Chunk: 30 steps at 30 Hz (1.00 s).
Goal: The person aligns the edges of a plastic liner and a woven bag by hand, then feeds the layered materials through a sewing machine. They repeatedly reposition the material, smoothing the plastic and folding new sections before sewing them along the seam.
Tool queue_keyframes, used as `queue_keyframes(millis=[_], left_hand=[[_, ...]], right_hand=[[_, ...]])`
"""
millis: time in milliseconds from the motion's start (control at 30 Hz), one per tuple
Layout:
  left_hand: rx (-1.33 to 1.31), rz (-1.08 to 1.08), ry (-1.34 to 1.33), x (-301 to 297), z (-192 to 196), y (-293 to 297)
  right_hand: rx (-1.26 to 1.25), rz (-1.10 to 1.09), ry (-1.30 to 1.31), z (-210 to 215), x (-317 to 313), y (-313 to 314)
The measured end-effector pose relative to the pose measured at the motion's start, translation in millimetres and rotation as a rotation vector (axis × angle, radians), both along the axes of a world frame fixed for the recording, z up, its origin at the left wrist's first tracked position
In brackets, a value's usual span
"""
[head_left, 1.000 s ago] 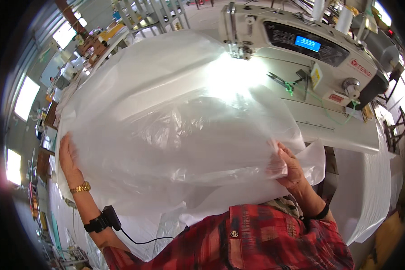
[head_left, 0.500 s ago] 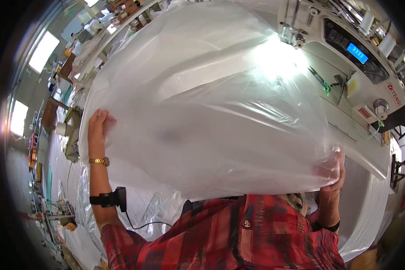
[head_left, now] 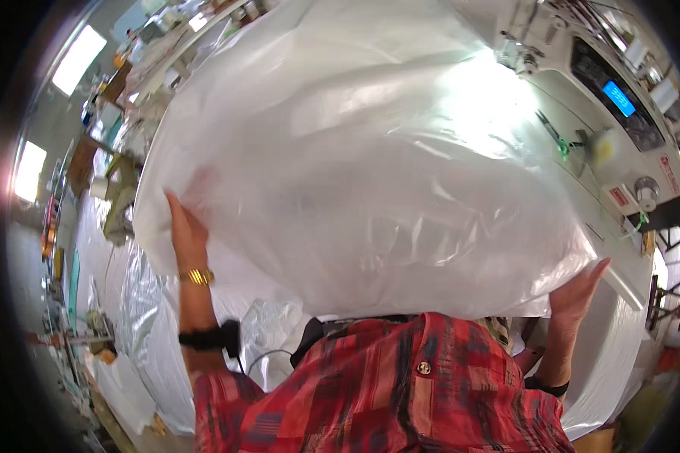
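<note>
A large sheet of translucent white plastic film (head_left: 332,196), billowed and wrinkled, spreads in front of me up to the sewing machine (head_left: 619,143). At the film's left edge is my left hand (head_left: 191,230), open, its thumb stretched outside and its blurred fingers showing faintly through the film. My right hand (head_left: 574,293) touches the film's near right corner; its thumb sticks out away from the film, and the other fingers are mostly hidden. The machine's bright lamp lights the film near the needle area (head_left: 515,57).
Small dark thread snips (head_left: 553,134) with green on them lie on the machine bed beside the film. The white table edge (head_left: 619,283) runs along the right. More clear plastic (head_left: 151,317) hangs at lower left. Cluttered benches (head_left: 181,53) stand at far left.
The film's near part has puffed up and shifted. My left hand's thumb has come away from its fingers. My right hand has turned outward, with the thumb now clear of the film.
</note>
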<state>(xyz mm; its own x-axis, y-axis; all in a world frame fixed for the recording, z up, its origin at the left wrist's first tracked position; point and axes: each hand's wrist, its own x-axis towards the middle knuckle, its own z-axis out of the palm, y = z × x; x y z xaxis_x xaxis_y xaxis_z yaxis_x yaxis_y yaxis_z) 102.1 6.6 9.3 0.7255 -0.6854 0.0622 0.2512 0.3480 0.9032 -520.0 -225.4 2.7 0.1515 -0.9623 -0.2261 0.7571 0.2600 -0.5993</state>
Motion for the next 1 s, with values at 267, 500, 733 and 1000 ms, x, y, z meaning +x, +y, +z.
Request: queue_keyframes(millis=[267,500,733,1000], left_hand=[[-0.143,-0.305,0.097,-105,-65,31],[0.791,0.400,-0.208,-35,-85,74],[1.265,0.175,-1.575,-54,-37,54],[0.387,-0.581,-0.937,-224,77,-80]], right_hand=[[-0.105,0.229,0.294,22,38,53],[-0.235,0.936,0.629,13,59,52],[-0.236,0.713,0.687,4,67,67],[-0.504,0.540,0.726,26,83,68]])
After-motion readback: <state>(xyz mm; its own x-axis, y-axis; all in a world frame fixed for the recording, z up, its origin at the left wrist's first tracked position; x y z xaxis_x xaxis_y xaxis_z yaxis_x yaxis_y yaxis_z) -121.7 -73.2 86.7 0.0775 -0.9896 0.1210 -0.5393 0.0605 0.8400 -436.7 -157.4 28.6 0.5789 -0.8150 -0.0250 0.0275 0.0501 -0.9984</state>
